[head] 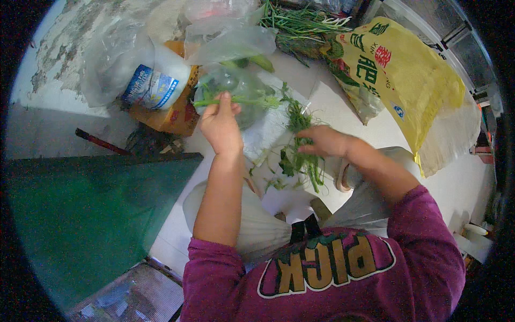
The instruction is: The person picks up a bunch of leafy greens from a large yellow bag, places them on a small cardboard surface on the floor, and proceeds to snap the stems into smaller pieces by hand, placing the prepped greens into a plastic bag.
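Between the thumb and fingers of my left hand [222, 124] is a green leafy stem [249, 100], lying roughly level above a clear plastic bag [245, 116]. Some greens show inside or behind that bag. My right hand [324, 141] is over a heap of thin-stemmed greens with tendrils [299, 116], its fingers slightly bent and touching the heap's right side. Whether those fingers pinch a stem cannot be made out. Loose leaf scraps [275, 184] are scattered on the pale floor near my feet.
A white bucket with a blue label [151, 86] stands by a cardboard box [181, 116] on the left. Spring onions [305, 22] lie at the back. A yellow printed sack [406, 72] leans at right. A green board [96, 217] is at lower left.
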Tool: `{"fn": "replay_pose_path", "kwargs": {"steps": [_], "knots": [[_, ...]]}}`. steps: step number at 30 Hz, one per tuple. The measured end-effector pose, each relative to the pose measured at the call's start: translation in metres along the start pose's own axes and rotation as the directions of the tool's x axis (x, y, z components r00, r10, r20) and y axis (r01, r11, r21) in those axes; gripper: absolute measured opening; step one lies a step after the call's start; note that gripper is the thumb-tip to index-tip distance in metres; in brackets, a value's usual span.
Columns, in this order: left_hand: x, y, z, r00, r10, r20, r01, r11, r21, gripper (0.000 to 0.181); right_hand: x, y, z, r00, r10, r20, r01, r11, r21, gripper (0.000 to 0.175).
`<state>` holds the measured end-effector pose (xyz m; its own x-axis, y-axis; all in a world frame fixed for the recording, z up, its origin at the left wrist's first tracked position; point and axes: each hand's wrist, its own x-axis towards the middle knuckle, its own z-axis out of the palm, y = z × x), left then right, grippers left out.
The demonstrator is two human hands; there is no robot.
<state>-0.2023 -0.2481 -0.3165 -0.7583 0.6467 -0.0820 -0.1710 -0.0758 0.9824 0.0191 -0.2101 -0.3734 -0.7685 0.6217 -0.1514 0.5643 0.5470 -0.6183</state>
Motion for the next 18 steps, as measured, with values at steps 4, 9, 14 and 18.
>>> {"fn": "replay_pose_path", "kwargs": {"steps": [4,9,14,18], "knots": [[-0.012,0.0,0.006,0.995,-0.025,0.092,0.029,0.998,-0.052,0.014,0.012,-0.037,-0.025,0.929,-0.115,-0.352,0.13,0.991,0.019,0.027],[-0.036,-0.015,0.013,0.886,-0.253,0.389,0.324,0.937,-0.127,0.024,0.028,-0.057,-0.027,0.881,-0.207,-0.425,0.211,0.977,-0.04,0.014],[-0.042,-0.019,0.017,0.89,-0.237,0.39,0.332,0.922,-0.198,0.024,0.035,-0.052,-0.029,0.928,0.173,-0.33,-0.057,0.941,0.334,0.017],[-0.045,-0.026,0.02,0.908,-0.193,0.372,0.289,0.932,-0.221,0.021,0.039,-0.047,-0.026,0.906,0.359,-0.223,-0.157,0.776,0.611,0.024]]}}
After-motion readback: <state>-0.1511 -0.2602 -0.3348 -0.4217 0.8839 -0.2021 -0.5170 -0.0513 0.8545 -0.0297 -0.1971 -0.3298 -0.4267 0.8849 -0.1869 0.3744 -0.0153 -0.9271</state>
